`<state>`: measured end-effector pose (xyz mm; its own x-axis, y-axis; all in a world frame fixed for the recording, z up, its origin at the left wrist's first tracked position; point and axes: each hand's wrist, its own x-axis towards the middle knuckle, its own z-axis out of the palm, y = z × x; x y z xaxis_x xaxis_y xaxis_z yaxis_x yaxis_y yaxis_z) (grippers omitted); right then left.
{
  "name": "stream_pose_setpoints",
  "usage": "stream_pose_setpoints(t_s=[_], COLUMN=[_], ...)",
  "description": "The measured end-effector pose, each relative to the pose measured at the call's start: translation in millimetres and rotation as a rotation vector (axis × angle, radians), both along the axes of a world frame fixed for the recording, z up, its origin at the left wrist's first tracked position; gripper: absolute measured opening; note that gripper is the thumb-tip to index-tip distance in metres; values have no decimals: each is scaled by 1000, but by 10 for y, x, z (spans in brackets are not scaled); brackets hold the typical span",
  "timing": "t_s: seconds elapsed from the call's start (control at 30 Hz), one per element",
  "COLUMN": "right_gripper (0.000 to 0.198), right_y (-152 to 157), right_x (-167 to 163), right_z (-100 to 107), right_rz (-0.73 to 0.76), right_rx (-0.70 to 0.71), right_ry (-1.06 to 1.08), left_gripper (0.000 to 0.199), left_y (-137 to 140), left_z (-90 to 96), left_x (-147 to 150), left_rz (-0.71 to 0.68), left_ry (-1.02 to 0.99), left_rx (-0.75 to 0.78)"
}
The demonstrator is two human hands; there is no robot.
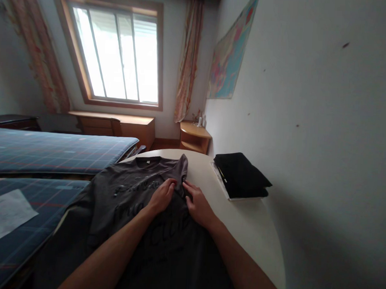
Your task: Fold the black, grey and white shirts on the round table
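Note:
A dark grey T-shirt (131, 178) with black lettering on its front is spread over a round white table (253, 234), its collar pointing away from me. One sleeve edge stands folded up at the shirt's right side. My left hand (161, 197) is closed with bent fingers on the cloth near that sleeve. Just to its right, my right hand (199, 206) grips the shirt's right edge, index finger and thumb at the fabric. The shirt's lower part runs under my forearms toward me and is dark there.
On the table's right side lies a folded black cloth (240, 173) on something white and flat. Beds with blue plaid mattresses (59, 152) stand left, a paper sheet (6, 214) on the nearer one. A wall (324, 168) borders the right; a wooden corner shelf (195, 134) stands beyond.

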<state>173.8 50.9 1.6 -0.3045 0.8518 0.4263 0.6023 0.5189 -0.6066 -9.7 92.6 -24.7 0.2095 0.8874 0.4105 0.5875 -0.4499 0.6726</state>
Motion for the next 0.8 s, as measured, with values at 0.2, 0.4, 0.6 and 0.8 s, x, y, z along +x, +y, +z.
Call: stream_pose_setpoints(t_s=[0.2,0.4,0.6,0.8], right_gripper=[67,48,28,53], right_y=[-173,-256,-283,-307], right_x=[-115,10,237,134], right_z=[-24,171,321,294], right_rz=[345,286,144,496], right_rx=[-33,-124,-361,-682], right_ry=[-198,-199,-318,161], left_gripper=[41,30,34,45], left_y=[60,130,160,231], left_z=[-7,-126,-140,1], left_x=[-87,-100,-109,-307], left_rz=[227,305,247,322], left_ry=[-33,181,135,18], left_rx=[53,34,66,110])
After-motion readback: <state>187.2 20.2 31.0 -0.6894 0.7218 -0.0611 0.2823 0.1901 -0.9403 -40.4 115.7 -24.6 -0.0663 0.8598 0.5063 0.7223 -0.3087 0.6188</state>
